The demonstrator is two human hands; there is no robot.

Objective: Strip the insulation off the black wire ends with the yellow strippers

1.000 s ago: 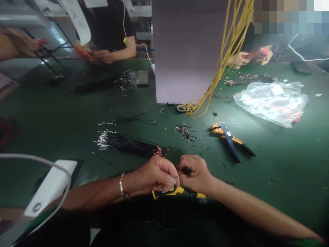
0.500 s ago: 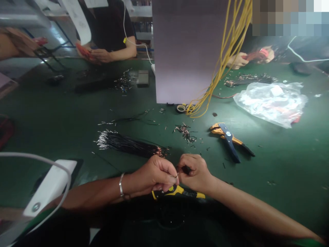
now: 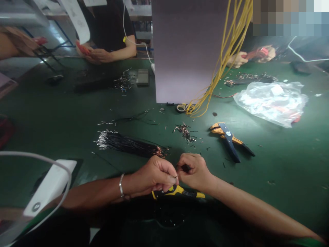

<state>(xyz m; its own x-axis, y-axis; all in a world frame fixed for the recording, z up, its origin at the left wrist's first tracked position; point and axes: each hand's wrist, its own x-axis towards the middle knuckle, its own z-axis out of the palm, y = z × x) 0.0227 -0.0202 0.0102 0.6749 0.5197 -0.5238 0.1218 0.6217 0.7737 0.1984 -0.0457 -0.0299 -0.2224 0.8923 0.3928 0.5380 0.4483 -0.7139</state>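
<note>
My left hand (image 3: pixel 161 174), with a silver bracelet at its wrist, pinches something tiny, perhaps a wire end, between thumb and forefinger. Right against those fingertips, my right hand (image 3: pixel 193 171) is closed in a pinch; what it grips is too small to name. Under the hands lies a yellow and black hand tool (image 3: pixel 180 192), partly covered by my left hand. Behind my left hand rests a bundle of black wires (image 3: pixel 128 143) with silvery left ends and coppery right ends. A small heap of wire scraps (image 3: pixel 186 132) is beyond the hands.
An orange and blue wire stripper (image 3: pixel 228 137) lies to the right on the green table (image 3: pixel 282 164). Farther back are a clear plastic bag (image 3: pixel 272 103), yellow wires (image 3: pixel 218 75), tape rolls (image 3: pixel 181 108) and a tall grey panel (image 3: pixel 187 51). Other people's hands hold red tools across the table.
Both hands stay nearly in place, fingertips together. More small bright bits show on the dark surface below the yellow and black tool.
</note>
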